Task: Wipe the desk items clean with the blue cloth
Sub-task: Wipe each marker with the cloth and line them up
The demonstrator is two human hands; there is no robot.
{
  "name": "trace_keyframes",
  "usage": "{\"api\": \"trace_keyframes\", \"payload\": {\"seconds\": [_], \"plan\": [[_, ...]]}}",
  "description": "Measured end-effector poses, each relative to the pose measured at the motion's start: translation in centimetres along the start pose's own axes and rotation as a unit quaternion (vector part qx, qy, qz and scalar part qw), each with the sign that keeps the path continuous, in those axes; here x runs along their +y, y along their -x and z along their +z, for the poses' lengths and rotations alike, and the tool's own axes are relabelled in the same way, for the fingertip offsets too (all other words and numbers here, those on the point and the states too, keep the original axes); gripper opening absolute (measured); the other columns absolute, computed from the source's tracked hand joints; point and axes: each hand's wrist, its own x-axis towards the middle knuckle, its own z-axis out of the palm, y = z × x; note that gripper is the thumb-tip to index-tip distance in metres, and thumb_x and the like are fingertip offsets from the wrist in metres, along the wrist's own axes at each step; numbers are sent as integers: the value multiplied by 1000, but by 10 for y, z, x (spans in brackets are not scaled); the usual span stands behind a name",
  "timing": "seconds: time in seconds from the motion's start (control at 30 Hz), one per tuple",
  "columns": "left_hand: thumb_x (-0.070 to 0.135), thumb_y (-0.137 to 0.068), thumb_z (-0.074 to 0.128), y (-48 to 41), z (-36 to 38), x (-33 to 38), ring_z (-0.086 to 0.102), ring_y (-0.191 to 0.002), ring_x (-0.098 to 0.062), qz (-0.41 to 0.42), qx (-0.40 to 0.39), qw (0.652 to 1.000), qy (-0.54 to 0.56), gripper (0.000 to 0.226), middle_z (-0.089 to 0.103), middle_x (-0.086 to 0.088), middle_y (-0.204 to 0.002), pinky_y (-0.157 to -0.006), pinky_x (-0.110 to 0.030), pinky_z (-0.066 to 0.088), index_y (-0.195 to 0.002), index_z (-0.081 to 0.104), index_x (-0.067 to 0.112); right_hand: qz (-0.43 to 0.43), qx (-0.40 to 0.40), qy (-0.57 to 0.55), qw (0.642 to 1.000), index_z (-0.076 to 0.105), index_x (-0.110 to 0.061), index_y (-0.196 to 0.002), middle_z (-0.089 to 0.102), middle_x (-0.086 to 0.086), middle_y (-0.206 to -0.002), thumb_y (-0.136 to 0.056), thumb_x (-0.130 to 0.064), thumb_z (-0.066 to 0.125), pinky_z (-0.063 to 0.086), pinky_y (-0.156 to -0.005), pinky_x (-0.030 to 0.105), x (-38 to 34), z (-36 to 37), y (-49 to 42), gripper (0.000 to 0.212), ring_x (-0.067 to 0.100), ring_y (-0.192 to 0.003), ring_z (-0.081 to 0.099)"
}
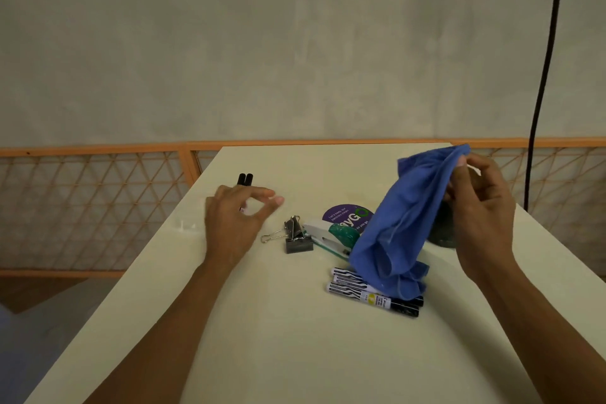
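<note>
Above the counter (295,354), the right hand (482,207) pinches the blue cloth (403,223) by its top; limp and light, it sags onto the markers (367,292), best bunched before wiping. The left hand (232,220) curls, its grip unclear.

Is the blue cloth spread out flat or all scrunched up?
Scrunched and hanging: the right hand pinches the top of the blue cloth, whose bottom end droops onto the markers.

Crumpled blue cloth (403,223) hangs, lower end draped over 3 markers (360,292).
</note>
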Motion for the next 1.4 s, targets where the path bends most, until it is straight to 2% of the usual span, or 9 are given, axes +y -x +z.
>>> {"api": "trace_keyframes", "payload": {"seconds": [0.2, 0.3, 0.43, 0.57, 0.67, 0.77, 0.9, 1.17, 1.4], "plan": [[41, -83, 92, 41, 5, 54, 58, -79, -20, 119, -273, 948, 113, 14, 76, 16, -89, -71, -34, 51, -93, 84, 36, 14, 29, -27, 999, 68, -38, -120, 72, -22, -103, -113, -35, 50, 55, -78, 16, -8, -4, -2, 19, -3, -94, 66], [46, -81, 93, 57, 14, 63, 65, -97, -8, 191, -338, 918, 87, 19, 75, 22, -96, -82, -25, 50, -93, 85, 34, 74, 45, -56, 995, 71, -26, -123, 73, -16, -93, -111, -52, 47, 57, -67, 19, -5, -4, -1, 37, -1, -84, 70], [63, -81, 85, 64, 22, 59, 55, -103, 5, 247, -350, 903, 37, 31, 68, 24, -97, -84, -14, 41, -101, 85, 40, 161, -10, -52, 986, 71, -37, -112, 74, -15, -106, -56, -102, 63, 56, -78, 31, 7, -4, 1, 86, 9, -104, 71], [65, -82, 84, 65, 24, 60, 53, -101, 5, 239, -350, 906, 26, 28, 68, 21, -97, -83, -15, 42, -99, 84, 43, 70, -1, -18, 997, 73, -24, -113, 68, -7, -101, -94, -57, 72, 53, -91, 34, 13, 4, 13, 38, 9, -98, 64], [61, -82, 85, 64, 23, 63, 54, -100, 4, 231, -355, 906, 26, 24, 69, 19, -94, -82, -18, 44, -95, 84, 41, 59, -7, -4, 998, 72, -21, -106, 72, 3, -102, -95, -38, 78, 55, -82, 23, 18, 9, 18, 21, 7, -92, 67], [63, -80, 85, 63, 21, 62, 53, -103, 10, 221, -362, 905, 8, 26, 70, 24, -94, -84, -14, 42, -95, 83, 42, 64, -21, 36, 997, 70, -11, -105, 71, 11, -104, -97, -28, 77, 55, -81, 25, 25, 9, 19, 21, 7, -87, 66], [70, -76, 83, 57, 16, 59, 55, -102, -1, 211, -377, 901, -32, 33, 72, 26, -96, -85, -27, 50, -100, 83, 47, 49, -39, 65, 996, 68, -16, -107, 69, 5, -101, -101, -28, 73, 55, -83, 28, 28, 11, 22, 15, 7, -86, 64], [63, -83, 83, 50, 9, 54, 61, -103, -12, 175, -370, 912, 13, 26, 73, 20, -98, -86, -39, 53, -95, 81, 41, 41, -56, 79, 994, 72, -32, -112, 70, -22, -100, -106, -37, 63, 53, -78, 12, 35, 12, 28, 12, -6, -91, 63], [37, -85, 88, 47, 1, 63, 67, -85, -19, 2, -292, 936, 195, 15, 79, 5, -100, -77, -25, 53, -96, 84, 27, 45, -27, 80, 995, 73, -28, -101, 72, -3, -97, -102, -40, 70, 56, -83, 35, 34, 14, 35, 13, 19, -91, 68]]}}
